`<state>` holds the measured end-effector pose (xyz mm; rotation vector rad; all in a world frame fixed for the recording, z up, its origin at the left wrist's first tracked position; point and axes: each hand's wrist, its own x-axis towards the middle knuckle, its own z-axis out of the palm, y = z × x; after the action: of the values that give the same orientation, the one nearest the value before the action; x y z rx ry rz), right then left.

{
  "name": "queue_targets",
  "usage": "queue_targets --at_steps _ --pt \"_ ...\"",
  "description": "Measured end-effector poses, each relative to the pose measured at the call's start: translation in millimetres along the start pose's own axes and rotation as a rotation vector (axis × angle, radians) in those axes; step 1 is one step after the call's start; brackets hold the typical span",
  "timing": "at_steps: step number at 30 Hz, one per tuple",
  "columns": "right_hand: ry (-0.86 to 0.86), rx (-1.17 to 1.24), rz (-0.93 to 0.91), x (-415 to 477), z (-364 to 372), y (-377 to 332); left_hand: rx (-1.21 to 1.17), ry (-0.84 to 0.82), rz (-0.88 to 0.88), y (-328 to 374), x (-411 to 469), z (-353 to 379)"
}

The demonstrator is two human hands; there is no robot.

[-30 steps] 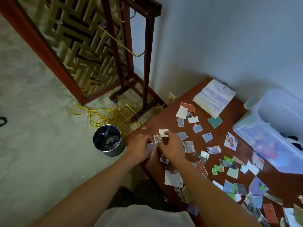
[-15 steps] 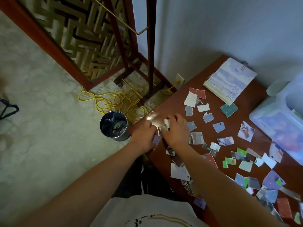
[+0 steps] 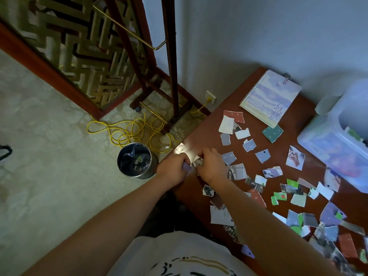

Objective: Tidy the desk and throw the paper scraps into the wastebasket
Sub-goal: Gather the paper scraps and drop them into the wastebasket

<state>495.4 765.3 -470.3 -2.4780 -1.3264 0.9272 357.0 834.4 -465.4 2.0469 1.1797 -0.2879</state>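
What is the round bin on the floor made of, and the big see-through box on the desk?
The wastebasket looks like shiny metal: its side gleams silver, and a dark, crinkly liner, probably plastic, sits inside. The storage box looks like clear, slightly frosted plastic, since blurry colours show through its wall. The desk looks like polished reddish wood, glinting near the hands.

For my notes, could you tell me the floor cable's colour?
Yellow cable, clearest in the head view.

Scraps (image 3: 196, 163) between hands mostly hidden; plastic bin (image 3: 338, 140) cut by right edge; wastebasket (image 3: 137, 160) contents indistinct.
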Motion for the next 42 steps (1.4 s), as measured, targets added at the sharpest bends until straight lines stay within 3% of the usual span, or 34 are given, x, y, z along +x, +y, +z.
queue_targets --at_steps 11,18,24,33,42 --pt "-0.021 -0.04 0.043 3.2 -3.3 0.1 -0.151 -0.031 -0.014 8.3 12.1 -8.9" --pt "0.006 0.38 0.208 1.2 -11.5 3.6 -0.494 -0.015 -0.17 27.5 24.1 -16.6" --pt "0.088 0.688 0.282 1.8 -33.5 -4.9 -0.621 -0.032 -0.212 63.1 37.0 -27.8" --pt "0.157 0.74 0.303 -1.8 -66.0 -1.6 -0.609 -0.321 -0.169 101.1 47.6 -35.8" --pt "0.132 0.966 0.334 -1.6 -97.9 15.3 -0.77 -0.315 -0.298 125.8 67.6 -37.2"
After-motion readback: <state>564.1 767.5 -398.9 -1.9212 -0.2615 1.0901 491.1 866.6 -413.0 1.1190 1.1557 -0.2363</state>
